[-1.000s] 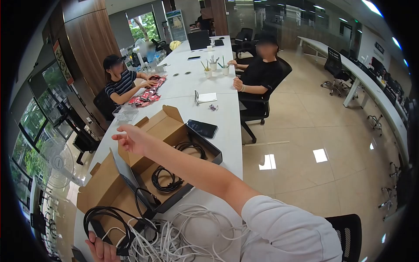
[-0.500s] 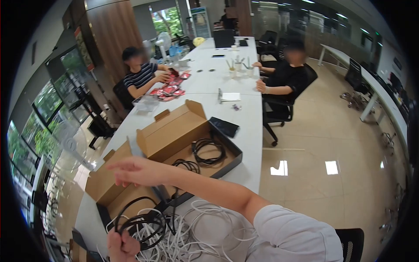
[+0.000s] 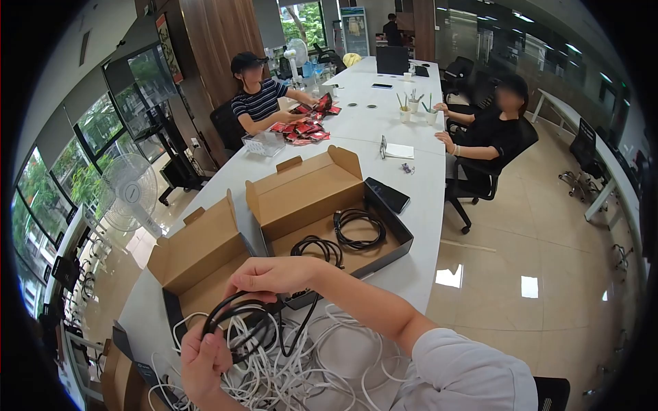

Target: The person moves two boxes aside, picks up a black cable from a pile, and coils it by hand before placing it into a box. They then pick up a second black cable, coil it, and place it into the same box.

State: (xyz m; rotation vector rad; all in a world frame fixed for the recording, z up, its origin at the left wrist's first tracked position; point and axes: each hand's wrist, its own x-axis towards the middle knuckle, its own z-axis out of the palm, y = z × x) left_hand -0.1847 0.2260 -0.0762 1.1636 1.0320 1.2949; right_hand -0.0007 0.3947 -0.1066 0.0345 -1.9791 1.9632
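My left hand is closed on a loosely coiled black cable, its thumb on top of the loops. Over the upper part of that coil my right hand curls its fingers round the cable. A black length hangs to the right, down among tangled white cables under my hands. Just beyond is an open cardboard box, partly hidden by my right hand. In the open box to its right lie two black cable coils, a nearer one and a farther one.
A black flat device lies beside the right box. Farther up the table are a notepad, a clear plastic container and red packets handled by a person on the left. Another person sits on the right. A fan stands left.
My right hand has come down from above the left box and closed on the black coil. My left hand still holds the coil. The camera view has shifted left and down.
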